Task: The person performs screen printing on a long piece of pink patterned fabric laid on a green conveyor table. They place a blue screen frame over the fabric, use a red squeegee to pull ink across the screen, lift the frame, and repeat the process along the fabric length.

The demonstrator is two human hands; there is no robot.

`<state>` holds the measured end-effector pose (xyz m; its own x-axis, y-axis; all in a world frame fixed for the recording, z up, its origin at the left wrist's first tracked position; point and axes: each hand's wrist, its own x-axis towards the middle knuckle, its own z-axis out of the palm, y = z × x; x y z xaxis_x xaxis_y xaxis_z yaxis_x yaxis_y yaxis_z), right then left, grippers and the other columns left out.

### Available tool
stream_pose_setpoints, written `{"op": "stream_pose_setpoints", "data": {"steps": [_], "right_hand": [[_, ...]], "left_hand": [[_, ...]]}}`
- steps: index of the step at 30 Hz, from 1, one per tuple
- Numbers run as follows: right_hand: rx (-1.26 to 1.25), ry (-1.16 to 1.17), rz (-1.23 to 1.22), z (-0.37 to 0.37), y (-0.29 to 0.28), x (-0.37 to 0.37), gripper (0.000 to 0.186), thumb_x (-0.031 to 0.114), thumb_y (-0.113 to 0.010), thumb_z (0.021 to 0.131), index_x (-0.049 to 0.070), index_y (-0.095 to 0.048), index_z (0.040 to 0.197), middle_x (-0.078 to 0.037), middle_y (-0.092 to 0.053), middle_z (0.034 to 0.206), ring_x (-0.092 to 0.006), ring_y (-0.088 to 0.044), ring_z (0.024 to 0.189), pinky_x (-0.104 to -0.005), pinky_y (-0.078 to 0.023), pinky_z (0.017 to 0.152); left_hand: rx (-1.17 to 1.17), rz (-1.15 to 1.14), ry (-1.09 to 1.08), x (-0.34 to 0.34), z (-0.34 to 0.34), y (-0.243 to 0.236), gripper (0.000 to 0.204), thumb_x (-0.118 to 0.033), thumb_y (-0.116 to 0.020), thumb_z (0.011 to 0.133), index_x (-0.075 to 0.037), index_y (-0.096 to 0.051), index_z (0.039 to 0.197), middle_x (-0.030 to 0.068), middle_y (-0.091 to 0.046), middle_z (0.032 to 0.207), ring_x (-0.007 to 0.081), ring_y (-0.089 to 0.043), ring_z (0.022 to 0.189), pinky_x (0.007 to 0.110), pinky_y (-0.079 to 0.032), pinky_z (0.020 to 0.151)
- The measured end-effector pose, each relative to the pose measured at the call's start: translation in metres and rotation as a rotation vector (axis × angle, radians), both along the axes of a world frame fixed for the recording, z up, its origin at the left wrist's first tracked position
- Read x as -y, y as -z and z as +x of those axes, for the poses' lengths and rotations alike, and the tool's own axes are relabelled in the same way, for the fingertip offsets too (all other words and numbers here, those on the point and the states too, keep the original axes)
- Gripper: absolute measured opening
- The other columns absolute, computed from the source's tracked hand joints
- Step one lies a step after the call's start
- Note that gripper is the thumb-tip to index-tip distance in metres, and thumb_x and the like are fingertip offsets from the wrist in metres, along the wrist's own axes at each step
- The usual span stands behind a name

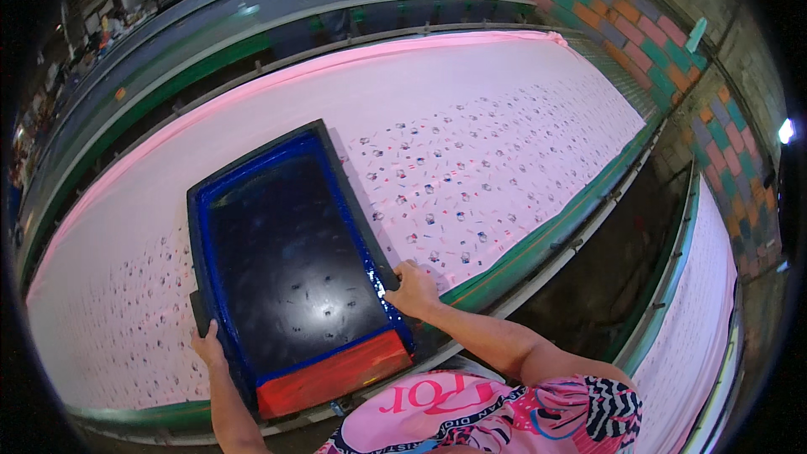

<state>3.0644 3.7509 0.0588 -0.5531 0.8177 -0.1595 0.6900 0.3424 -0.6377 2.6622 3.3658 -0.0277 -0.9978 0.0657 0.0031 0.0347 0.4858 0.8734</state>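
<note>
1. Position: from where I stand, a dark framed panel point(286, 244) lies flat on a long pink cloth point(471, 176), between two patterned stretches, its near end at the table's near edge.
2. Panel condition: black, glossy face with a bright reflection; blue inner border, wet-looking along the right; red strip point(336, 374) across the near end.
3. Left hand point(208, 346): closed about the panel's left rim near the lower corner, thumb uppermost; fingers underneath partly hidden.
4. Right hand point(414, 290): curled over the right rim, somewhat farther up, thumb toward the blue border; no gap seen between hand and rim. How firmly either hand presses, I cannot tell.
5. Cloth: small dark motifs with red and blue flecks, clearer right of the panel; the far band is plain.
6. Surroundings: green table edge point(511, 264) under the cloth; another long table point(370, 4) beyond; multicoloured block wall point(614, 21) at far right; second patterned cloth point(685, 319) to the right.
</note>
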Motion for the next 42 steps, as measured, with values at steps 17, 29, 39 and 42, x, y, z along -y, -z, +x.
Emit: {"op": "stream_pose_setpoints", "data": {"steps": [17,29,39,42], "right_hand": [[-0.060,0.105,0.227,0.179,-0.029,-0.308,0.045,0.026,-0.089,0.075,0.000,-0.078,0.110,-0.022,-0.077,0.118,-0.0395,-0.075,0.111,-0.0483,-0.060,0.098],[0.123,0.244,0.052,0.388,-0.005,-0.528,0.043,0.024,-0.087,0.075,0.006,-0.082,0.114,-0.022,-0.079,0.123,-0.0400,-0.076,0.116,-0.0503,-0.061,0.100],[0.093,0.246,0.050,0.454,0.020,-0.606,0.046,0.023,-0.091,0.073,0.004,-0.082,0.114,-0.022,-0.078,0.122,-0.0407,-0.076,0.115,-0.0500,-0.060,0.099],[0.048,0.247,0.103,0.465,0.029,-0.614,0.046,0.022,-0.091,0.074,0.004,-0.081,0.115,-0.022,-0.078,0.120,-0.0408,-0.076,0.113,-0.0501,-0.061,0.098]], "left_hand": [[0.052,0.299,0.093,-0.313,0.174,-0.045,0.027,-0.009,-0.086,0.092,0.004,-0.078,0.115,0.0127,-0.081,0.105,0.0247,-0.073,0.091,0.039,-0.058,0.087],[-0.062,0.243,0.109,-0.552,0.412,-0.047,0.028,-0.004,-0.085,0.092,0.006,-0.076,0.117,0.0120,-0.080,0.106,0.0240,-0.073,0.091,0.039,-0.057,0.088],[-0.016,0.224,0.081,-0.617,0.475,-0.033,0.030,-0.008,-0.087,0.092,0.004,-0.076,0.116,0.0131,-0.080,0.106,0.0259,-0.074,0.093,0.041,-0.058,0.089],[-0.049,0.165,0.069,-0.626,0.480,-0.032,0.031,-0.011,-0.088,0.091,0.003,-0.076,0.116,0.0132,-0.080,0.106,0.0263,-0.074,0.093,0.042,-0.058,0.090]]}}
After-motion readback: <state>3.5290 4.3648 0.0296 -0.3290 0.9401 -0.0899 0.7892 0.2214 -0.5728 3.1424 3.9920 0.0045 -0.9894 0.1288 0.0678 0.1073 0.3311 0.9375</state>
